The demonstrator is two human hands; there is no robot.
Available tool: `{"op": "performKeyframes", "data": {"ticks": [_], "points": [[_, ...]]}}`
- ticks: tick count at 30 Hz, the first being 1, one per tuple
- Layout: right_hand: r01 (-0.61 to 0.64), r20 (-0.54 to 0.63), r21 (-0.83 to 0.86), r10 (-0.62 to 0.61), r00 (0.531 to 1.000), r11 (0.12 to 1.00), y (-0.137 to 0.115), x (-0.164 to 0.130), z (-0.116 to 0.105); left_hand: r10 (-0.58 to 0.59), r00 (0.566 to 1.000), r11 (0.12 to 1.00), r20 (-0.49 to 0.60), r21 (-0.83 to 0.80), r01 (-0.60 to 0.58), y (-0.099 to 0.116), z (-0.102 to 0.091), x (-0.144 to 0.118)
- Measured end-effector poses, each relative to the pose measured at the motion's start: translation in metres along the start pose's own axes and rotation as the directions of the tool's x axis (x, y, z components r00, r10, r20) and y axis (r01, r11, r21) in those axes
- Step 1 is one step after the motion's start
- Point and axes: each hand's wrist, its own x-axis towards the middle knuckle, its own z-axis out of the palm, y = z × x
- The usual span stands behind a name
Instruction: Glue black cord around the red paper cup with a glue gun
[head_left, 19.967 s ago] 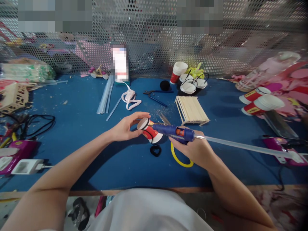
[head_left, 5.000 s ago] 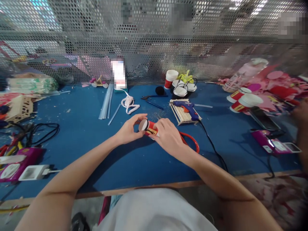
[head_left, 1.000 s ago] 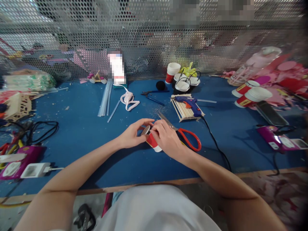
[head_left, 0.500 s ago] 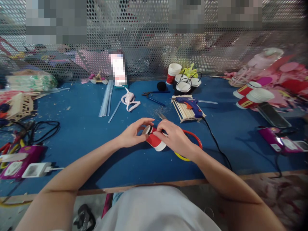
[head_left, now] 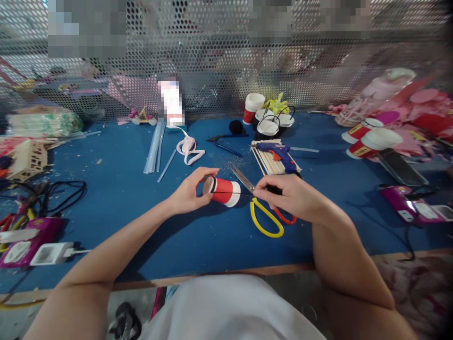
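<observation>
My left hand point(head_left: 191, 192) is closed around the base end of a red and white paper cup point(head_left: 223, 190), which lies tipped on its side. A black band circles the cup near its base. From it a thin black cord point(head_left: 244, 194) stretches along the cup's side to my right hand point(head_left: 288, 194). The right thumb and fingers pinch this cord, and a dark bundle shows partly beneath the palm; what it is I cannot make out. Just under the right hand lie scissors point(head_left: 266, 219) with yellow and red handles, their blades pointing away.
Behind the right hand, a blue glue gun point(head_left: 285, 156) rests on a wooden stick raft point(head_left: 266, 158). Pliers point(head_left: 226, 147), a black ball point(head_left: 236, 126), white ribbon point(head_left: 189, 148) and clear glue sticks point(head_left: 153, 151) lie farther back. Paper cups point(head_left: 268, 126) stand near the mesh.
My right hand has moved from the cup to the right, drawing out the black cord. The cup has turned more level, and the scissors show more fully.
</observation>
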Motion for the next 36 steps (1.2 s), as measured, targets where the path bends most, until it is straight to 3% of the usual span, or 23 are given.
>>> {"op": "performKeyframes", "data": {"ticks": [7, 13, 17, 19, 21, 23, 28, 32, 36], "points": [[-0.098, -0.227, -0.028, 0.089, 0.970, 0.995, 0.016, -0.005, -0.022, -0.008, 0.992, 0.997, -0.124, 0.081, 0.018, -0.007, -0.013, 0.003], [-0.233, -0.517, 0.020, 0.209, 0.830, 0.972, 0.018, -0.021, -0.043, -0.007, 0.988, 0.991, -0.157, 0.131, 0.028, -0.012, -0.015, 0.005], [-0.132, -0.373, 0.012, 0.127, 0.919, 0.991, 0.019, -0.027, -0.055, -0.025, 0.987, 0.992, -0.159, 0.116, 0.044, -0.014, -0.014, 0.004], [-0.163, -0.427, -0.071, 0.118, 0.897, 0.984, 0.026, -0.018, -0.058, -0.024, 0.988, 0.994, -0.152, 0.097, 0.039, -0.013, -0.012, 0.003], [-0.314, -0.538, -0.206, 0.161, 0.827, 0.927, 0.041, -0.003, -0.059, -0.019, 0.991, 0.996, -0.129, 0.079, 0.029, -0.010, -0.011, 0.003], [-0.462, -0.504, -0.373, 0.243, 0.829, 0.804, 0.060, 0.017, -0.055, -0.014, 0.995, 0.997, -0.102, 0.068, 0.021, -0.007, -0.008, 0.003], [-0.488, -0.383, -0.575, 0.311, 0.870, 0.657, 0.095, 0.051, -0.038, 0.024, 0.997, 0.999, -0.075, 0.050, -0.020, -0.003, -0.003, 0.002], [-0.551, -0.442, -0.528, 0.345, 0.828, 0.646, 0.098, 0.057, -0.031, 0.039, 0.998, 0.999, -0.041, 0.015, -0.039, -0.003, 0.000, 0.001], [-0.590, -0.579, -0.291, 0.352, 0.735, 0.753, 0.100, 0.053, -0.032, -0.006, 1.000, 0.998, -0.010, -0.063, 0.005, -0.003, 0.003, 0.002]]}}
